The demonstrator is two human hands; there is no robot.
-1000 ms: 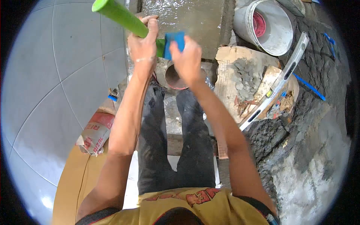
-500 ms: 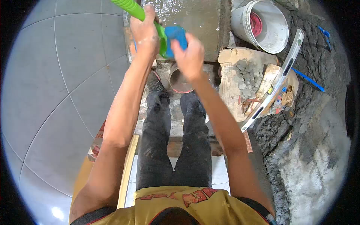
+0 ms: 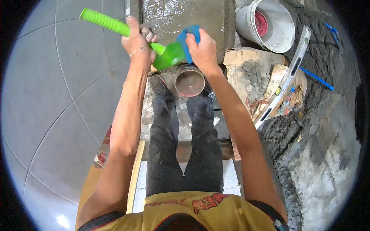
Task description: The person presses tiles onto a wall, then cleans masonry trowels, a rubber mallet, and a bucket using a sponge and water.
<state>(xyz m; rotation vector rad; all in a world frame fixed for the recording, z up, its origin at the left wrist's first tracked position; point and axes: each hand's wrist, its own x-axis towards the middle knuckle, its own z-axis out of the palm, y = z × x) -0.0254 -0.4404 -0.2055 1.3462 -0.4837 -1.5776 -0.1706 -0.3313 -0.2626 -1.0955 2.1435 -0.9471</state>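
Here the left hand (image 3: pixel 139 44) clasps a green tool (image 3: pixel 169 57) (right hand (image 3: pixel 203 51) pinching blue sponge (image 3: pixel 184 41)).

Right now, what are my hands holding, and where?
Left hand: the long, green, plastic-looking piece, around its middle. Right hand: the soft-looking blue pad, by its right side.

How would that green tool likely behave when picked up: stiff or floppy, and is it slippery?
The green tool is probably stiff: its ribbed handle juts straight beyond the left hand without visible sagging. Those ribs likely help it resist slipping. The wider end, a little blurred, shows no ribs, so it may be slicker.
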